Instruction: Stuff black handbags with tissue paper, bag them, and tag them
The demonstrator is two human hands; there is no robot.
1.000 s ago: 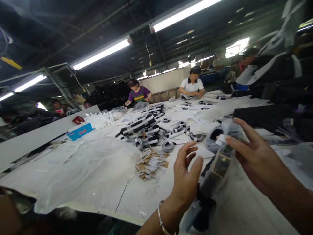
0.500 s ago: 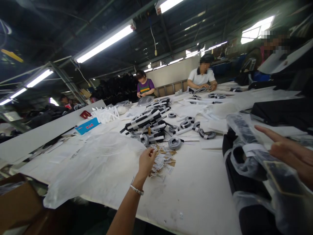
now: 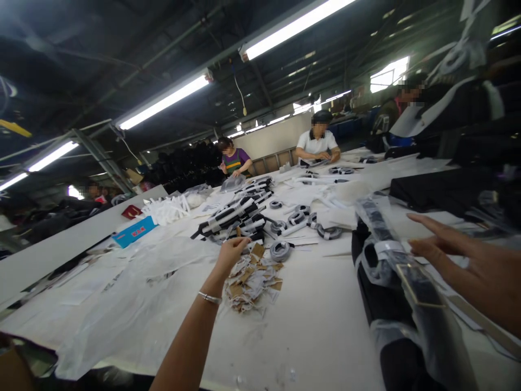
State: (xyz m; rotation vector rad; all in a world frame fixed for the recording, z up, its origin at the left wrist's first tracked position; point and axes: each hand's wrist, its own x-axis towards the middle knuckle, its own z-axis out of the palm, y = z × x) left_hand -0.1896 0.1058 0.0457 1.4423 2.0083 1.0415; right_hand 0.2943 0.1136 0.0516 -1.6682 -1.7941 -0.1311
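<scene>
My left hand (image 3: 233, 254), a bracelet on its wrist, is over the back left edge of a heap of small white and brown tags (image 3: 254, 279). Its fingers are pinched together; whatever they hold is too small to make out. On the right, my right hand (image 3: 468, 260) has its index finger stretched out and thumb apart, with nothing seen in it. It is beside a black bag (image 3: 366, 277) with straps wrapped in clear plastic (image 3: 388, 254). A coiled grey strap (image 3: 280, 250) lies just behind the tags.
Wrapped black and white rolls (image 3: 234, 214) are piled mid-table, with more coils to their right. Plastic sheeting (image 3: 122, 304) covers the left side, near a blue box (image 3: 135, 232). Two people work across the table (image 3: 317, 326). Black fabric (image 3: 439, 187) lies back right.
The view has shifted, moving most things left in the picture. My left hand has moved off the front of the tag heap toward its back left, uncovering more tags. My right hand shows more fully.
</scene>
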